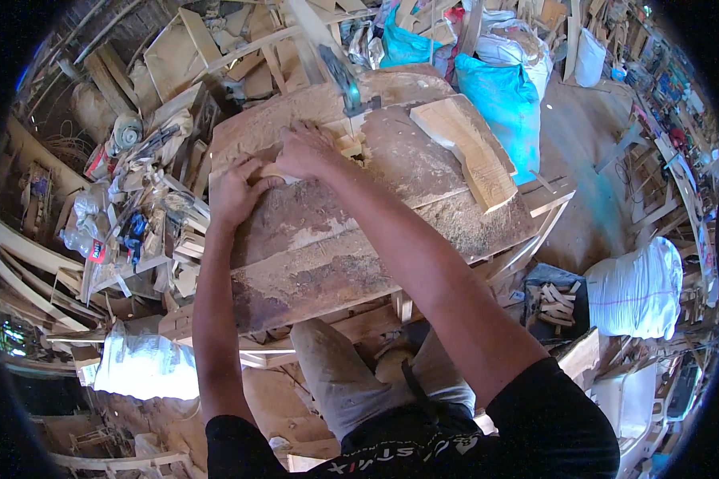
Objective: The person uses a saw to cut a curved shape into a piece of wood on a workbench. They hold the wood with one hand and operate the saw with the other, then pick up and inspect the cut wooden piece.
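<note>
Both my hands are at the far left part of a worn wooden saw table (pixel 319 279). My left hand (pixel 238 190) is closed, thumb and fingers on the near end of a small pale piece of wood (pixel 281 176). My right hand (pixel 305 148) bends over the same piece, its fingers wrapped on it, and hides most of it. Just right of my right hand, a thin upright saw blade (pixel 351 126) comes down from a dark blade guide (pixel 350 94). Small light wood offcuts (pixel 349 147) lie at the foot of the blade.
A thick, angled wooden board (pixel 473 152) lies on the table's right side, with sawdust around it. Turquoise sacks (pixel 503 104) stand beyond it. A dark crate (pixel 555 299) of wood scraps and a white sack (pixel 635 287) sit at right. Cluttered wood and bottles (pixel 84 227) fill the left.
</note>
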{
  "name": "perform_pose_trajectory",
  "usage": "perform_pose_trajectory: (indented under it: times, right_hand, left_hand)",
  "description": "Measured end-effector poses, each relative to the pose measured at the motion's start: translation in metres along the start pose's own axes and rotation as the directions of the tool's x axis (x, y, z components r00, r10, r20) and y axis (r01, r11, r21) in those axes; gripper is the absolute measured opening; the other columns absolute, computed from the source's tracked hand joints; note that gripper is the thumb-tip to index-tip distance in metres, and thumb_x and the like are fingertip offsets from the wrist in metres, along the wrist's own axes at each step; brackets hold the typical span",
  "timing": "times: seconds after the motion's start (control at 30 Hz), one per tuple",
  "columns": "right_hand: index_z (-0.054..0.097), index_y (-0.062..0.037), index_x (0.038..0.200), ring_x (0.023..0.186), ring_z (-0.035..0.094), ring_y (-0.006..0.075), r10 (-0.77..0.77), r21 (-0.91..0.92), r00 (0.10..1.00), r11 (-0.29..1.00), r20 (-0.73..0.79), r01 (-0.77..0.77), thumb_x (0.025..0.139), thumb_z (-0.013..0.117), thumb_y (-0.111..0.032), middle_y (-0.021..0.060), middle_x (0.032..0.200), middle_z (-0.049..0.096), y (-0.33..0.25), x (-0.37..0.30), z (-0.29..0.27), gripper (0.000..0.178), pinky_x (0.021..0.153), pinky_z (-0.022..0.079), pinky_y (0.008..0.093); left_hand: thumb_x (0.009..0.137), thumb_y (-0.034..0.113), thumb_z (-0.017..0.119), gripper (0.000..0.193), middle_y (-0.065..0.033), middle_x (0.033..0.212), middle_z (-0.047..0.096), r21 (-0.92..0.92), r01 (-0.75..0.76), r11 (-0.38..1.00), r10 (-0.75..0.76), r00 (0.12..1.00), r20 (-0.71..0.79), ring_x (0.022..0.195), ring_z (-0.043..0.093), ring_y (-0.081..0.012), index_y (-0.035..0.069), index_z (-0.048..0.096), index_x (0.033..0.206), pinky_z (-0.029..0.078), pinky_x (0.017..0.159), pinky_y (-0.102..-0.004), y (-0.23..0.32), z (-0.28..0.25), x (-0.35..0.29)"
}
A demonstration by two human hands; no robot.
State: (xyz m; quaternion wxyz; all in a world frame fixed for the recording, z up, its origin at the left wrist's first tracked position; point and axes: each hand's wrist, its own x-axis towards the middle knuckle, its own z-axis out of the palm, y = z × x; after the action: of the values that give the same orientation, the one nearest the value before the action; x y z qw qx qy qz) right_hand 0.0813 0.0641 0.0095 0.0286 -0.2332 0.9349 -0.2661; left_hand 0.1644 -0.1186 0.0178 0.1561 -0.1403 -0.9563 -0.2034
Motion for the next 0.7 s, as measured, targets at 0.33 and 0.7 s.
perform_pose_trajectory:
  times: [0.33, 0.7]
  right_hand:
    - [0.046, 0.0012, 0.152, 0.153, 0.032, 0.0446, 0.004, -0.051, 0.999, 0.999, -0.051, -0.007, 0.088, 0.063, -0.049, 0.0289, 0.162, 0.038, -0.008, -0.008, 0.001, 0.084, 0.126, 0.025, 0.0538]
    - [0.046, -0.0006, 0.153, 0.153, 0.031, 0.0446, 0.01, -0.034, 0.999, 0.999, -0.033, -0.011, 0.089, 0.062, -0.047, 0.0261, 0.163, 0.037, 0.002, 0.0, 0.001, 0.081, 0.127, 0.024, 0.0527]
  left_hand:
    - [0.083, 0.04, 0.083, 0.046, -0.0127, 0.109, 0.071, 0.004, -0.005, 1.0, 0.005, 1.0, 0.003, 0.101, 0.07, -0.0354, 0.009, 0.074, 0.114, 0.054, 0.085, -0.0433, 0.001, -0.001, -0.007]
    - [0.083, 0.042, 0.083, 0.046, -0.0125, 0.112, 0.071, 0.081, 0.027, 0.996, -0.029, 0.999, 0.023, 0.106, 0.067, -0.0369, 0.01, 0.075, 0.115, 0.053, 0.089, -0.0455, 0.014, -0.003, -0.003]
